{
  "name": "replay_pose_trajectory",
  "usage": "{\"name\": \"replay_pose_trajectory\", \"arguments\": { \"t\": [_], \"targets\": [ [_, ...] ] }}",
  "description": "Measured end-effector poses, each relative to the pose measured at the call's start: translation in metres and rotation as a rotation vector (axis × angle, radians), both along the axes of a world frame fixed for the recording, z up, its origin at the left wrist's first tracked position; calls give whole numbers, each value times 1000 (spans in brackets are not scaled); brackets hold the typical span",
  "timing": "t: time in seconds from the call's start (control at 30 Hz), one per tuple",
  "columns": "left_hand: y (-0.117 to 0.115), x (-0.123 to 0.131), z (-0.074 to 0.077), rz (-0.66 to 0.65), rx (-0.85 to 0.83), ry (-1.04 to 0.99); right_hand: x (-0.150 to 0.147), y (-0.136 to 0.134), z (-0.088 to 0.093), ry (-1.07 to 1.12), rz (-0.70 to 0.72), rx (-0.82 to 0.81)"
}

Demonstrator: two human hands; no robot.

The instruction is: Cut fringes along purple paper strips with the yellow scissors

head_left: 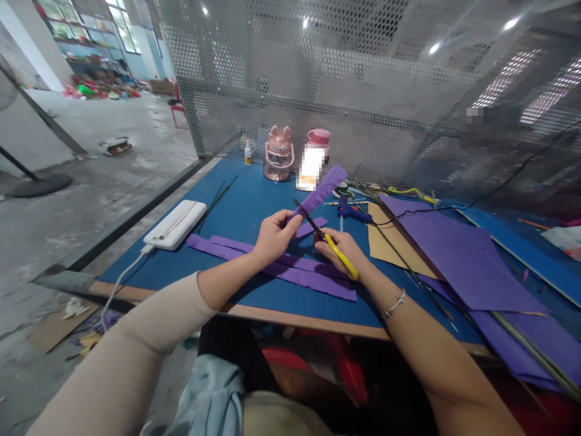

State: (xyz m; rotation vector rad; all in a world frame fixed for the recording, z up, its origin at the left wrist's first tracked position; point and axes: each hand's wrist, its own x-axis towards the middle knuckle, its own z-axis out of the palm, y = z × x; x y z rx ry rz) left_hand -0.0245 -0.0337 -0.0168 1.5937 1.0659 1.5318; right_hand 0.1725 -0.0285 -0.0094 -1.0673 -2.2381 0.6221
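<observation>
My left hand (276, 234) pinches the lower end of a purple paper strip (324, 189), which slants up and to the right with notches along one edge. Scissors (334, 249) with yellow handles and dark blades are gripped in my right hand (347, 247). Their blades are parted and reach across the strip just above my left fingers. Below both hands, more purple strips (313, 282) with wavy edges lie on the blue tabletop (245, 197), partly hidden by my left forearm.
A white power bank (176, 224) with a cable lies at left. Behind stand a clear bottle (278, 160), a small glue bottle (248, 155) and a pink-lidded cup (319, 137). At right are a blue glue gun (353, 211) and purple sheets (458, 254). A perforated metal panel (295, 79) rises behind.
</observation>
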Motion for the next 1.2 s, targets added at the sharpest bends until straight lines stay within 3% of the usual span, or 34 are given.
{"name": "replay_pose_trajectory", "arguments": {
  "t": [0.1, 0.33, 0.53, 0.9, 1.2],
  "targets": [
    [1, 0, -1, -11, -15, -7, 2, 2, -1, -5, 12, -2],
    [4, 0, -2, 47, -44, -74, 10, 6, -3, -21, 184, -106],
    [0, 2, -1, -32, -40, -12, 8, 6, -4, -8, 148, -48],
    [3, 2, -3, -41, -36, -22, 6, 0, 8, -64, 61, -52],
    [4, 4, -4, -57, -82, -10, 8, 2, 6, -84, 51, -61]
  ]
}}
